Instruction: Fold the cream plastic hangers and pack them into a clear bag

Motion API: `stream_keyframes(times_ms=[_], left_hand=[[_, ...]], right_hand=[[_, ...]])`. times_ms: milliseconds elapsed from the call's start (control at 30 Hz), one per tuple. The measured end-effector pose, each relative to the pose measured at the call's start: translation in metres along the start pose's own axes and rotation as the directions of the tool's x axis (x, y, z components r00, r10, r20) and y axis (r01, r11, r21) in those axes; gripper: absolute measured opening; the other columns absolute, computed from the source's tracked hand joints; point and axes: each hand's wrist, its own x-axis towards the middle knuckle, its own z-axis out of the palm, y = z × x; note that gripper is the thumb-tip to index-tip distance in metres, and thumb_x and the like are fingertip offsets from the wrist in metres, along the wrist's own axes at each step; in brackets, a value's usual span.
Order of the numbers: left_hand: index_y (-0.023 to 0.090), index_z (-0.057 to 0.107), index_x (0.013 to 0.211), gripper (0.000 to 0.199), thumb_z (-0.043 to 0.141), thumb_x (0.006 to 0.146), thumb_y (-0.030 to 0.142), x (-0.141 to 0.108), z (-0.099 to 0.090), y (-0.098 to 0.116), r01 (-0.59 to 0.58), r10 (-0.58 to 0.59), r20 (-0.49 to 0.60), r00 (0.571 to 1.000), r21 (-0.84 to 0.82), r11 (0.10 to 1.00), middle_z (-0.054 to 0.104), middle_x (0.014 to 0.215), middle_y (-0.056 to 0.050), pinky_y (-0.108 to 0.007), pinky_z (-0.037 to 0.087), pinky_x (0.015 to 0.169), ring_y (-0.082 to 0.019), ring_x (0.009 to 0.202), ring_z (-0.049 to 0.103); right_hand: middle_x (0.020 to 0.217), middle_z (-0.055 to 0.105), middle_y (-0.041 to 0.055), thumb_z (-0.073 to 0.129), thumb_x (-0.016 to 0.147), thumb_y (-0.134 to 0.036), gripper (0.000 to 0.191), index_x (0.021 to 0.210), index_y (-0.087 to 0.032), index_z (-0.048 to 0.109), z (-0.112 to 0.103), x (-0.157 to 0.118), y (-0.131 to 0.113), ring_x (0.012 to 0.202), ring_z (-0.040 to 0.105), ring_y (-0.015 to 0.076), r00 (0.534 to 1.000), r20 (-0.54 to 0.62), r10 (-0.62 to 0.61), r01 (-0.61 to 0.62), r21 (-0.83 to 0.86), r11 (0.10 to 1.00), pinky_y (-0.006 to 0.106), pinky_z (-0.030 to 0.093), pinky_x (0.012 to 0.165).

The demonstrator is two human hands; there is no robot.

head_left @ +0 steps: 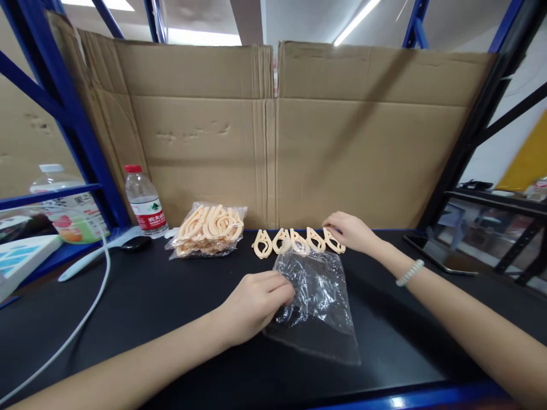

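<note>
My left hand [261,302] is closed on the left side of a clear plastic bag [320,290], which lies wrinkled on the black tabletop. Behind the bag stretches a row of several cream plastic clips [262,245], each with a rounded loop. The bag's far edge overlaps part of the row. My right hand [351,230], with a beaded bracelet on the wrist, reaches to the rightmost clip [334,241]. Its fingers are bent at the top of that clip; whether they grip it is hard to see.
Left of the row sits a stack of bagged cream clips [209,228]. Further left are a red-capped water bottle [146,202], a dark mouse-shaped object [135,243] and a white cable [100,290]. A phone [438,256] lies at the right. Cardboard [363,142] walls the back.
</note>
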Motion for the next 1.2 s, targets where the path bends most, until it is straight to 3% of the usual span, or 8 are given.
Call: stream_keyframes(times_ms=[233, 333, 500, 633, 733, 833, 1000, 1200], left_hand=[[0.019, 0.054, 0.085, 0.025, 0.037, 0.083, 0.0, -0.004, 0.001, -0.004, -0.032, 0.031, -0.069, 0.997, -0.012, 0.999, 0.072, 0.094, -0.005, -0.024, 0.052, 0.072, -0.016, 0.087, 0.068], [0.019, 0.057, 0.09, 0.027, 0.041, 0.08, 0.0, -0.006, 0.001, -0.006, -0.05, 0.051, -0.061, 0.997, 0.022, 0.999, 0.071, 0.106, -0.004, -0.026, 0.052, 0.074, -0.017, 0.092, 0.067], [0.018, 0.058, 0.104, 0.033, 0.044, 0.08, 0.002, -0.005, -0.001, -0.001, -0.001, -0.004, 0.084, 0.996, 0.062, 0.998, 0.068, 0.111, -0.006, -0.03, 0.052, 0.082, -0.02, 0.1, 0.063], [0.017, 0.059, 0.102, 0.025, 0.044, 0.084, 0.006, -0.001, 0.0, 0.011, 0.002, -0.008, 0.124, 0.992, 0.048, 0.999, 0.066, 0.102, -0.008, -0.031, 0.05, 0.081, -0.021, 0.094, 0.06], [0.017, 0.06, 0.094, 0.019, 0.044, 0.086, 0.009, 0.0, 0.005, 0.017, -0.015, 0.012, 0.133, 0.991, 0.022, 1.0, 0.062, 0.094, -0.009, -0.032, 0.048, 0.079, -0.021, 0.087, 0.057], [0.017, 0.06, 0.09, 0.021, 0.041, 0.086, 0.007, -0.001, 0.012, 0.021, 0.013, -0.007, 0.14, 0.99, -0.044, 0.999, 0.059, 0.094, -0.008, -0.031, 0.047, 0.077, -0.019, 0.084, 0.053], [0.019, 0.059, 0.097, 0.025, 0.041, 0.085, 0.007, -0.005, 0.022, 0.024, 0.146, -0.126, 0.126, 0.984, -0.16, 0.976, 0.055, 0.098, -0.007, -0.034, 0.046, 0.083, -0.019, 0.089, 0.053], [0.019, 0.056, 0.108, 0.031, 0.047, 0.08, 0.01, -0.005, 0.015, 0.038, 0.324, -0.316, 0.197, 0.928, -0.007, 0.946, 0.054, 0.106, -0.01, -0.04, 0.051, 0.082, -0.024, 0.092, 0.056]], right_hand=[[0.13, 0.057, 0.013, 0.05, 0.085, -0.006, 0.037, 0.118, -0.019, 0.062, 0.038, 0.009, 0.051, 0.118, 0.05, 0.0265, 0.97, 0.243, 0.004, 0.027, -0.124, 0.992, 0.037, 0.043, 0.09], [0.124, 0.061, 0.0132, 0.049, 0.084, -0.006, 0.039, 0.119, -0.017, 0.063, 0.04, -0.001, 0.064, 0.114, 0.055, 0.0266, 0.958, 0.285, 0.023, 0.016, -0.133, 0.991, 0.037, 0.046, 0.09], [0.114, 0.066, 0.0146, 0.047, 0.082, -0.003, 0.042, 0.12, -0.013, 0.062, 0.027, -0.037, 0.074, 0.106, 0.061, 0.0249, 0.948, 0.316, 0.03, 0.003, -0.102, 0.995, 0.036, 0.049, 0.092], [0.127, 0.058, 0.0146, 0.041, 0.088, -0.008, 0.042, 0.126, -0.014, 0.057, 0.02, -0.081, 0.055, 0.116, 0.056, 0.0233, 0.964, 0.265, -0.005, 0.014, -0.033, 0.999, 0.04, 0.045, 0.101], [0.134, 0.053, 0.0121, 0.035, 0.088, -0.005, 0.048, 0.131, -0.018, 0.052, 0.014, -0.113, 0.025, 0.122, 0.052, 0.0218, 0.988, 0.13, -0.084, 0.077, 0.055, 0.995, 0.043, 0.043, 0.104], [0.138, 0.05, 0.0096, 0.032, 0.087, 0.0, 0.056, 0.136, -0.023, 0.047, 0.002, -0.139, -0.008, 0.123, 0.05, 0.0207, 0.985, 0.12, -0.125, 0.119, 0.059, 0.991, 0.044, 0.044, 0.103], [0.137, 0.051, 0.0079, 0.034, 0.089, -0.003, 0.057, 0.141, -0.026, 0.04, -0.023, -0.172, -0.042, 0.122, 0.051, 0.0216, 0.987, 0.111, -0.116, 0.109, 0.066, 0.992, 0.042, 0.05, 0.098], [0.133, 0.056, 0.0036, 0.045, 0.091, -0.02, 0.052, 0.143, -0.028, 0.04, -0.033, -0.215, -0.065, 0.109, 0.061, 0.0272, 0.993, 0.053, -0.104, 0.109, -0.089, 0.99, 0.04, 0.059, 0.084]])
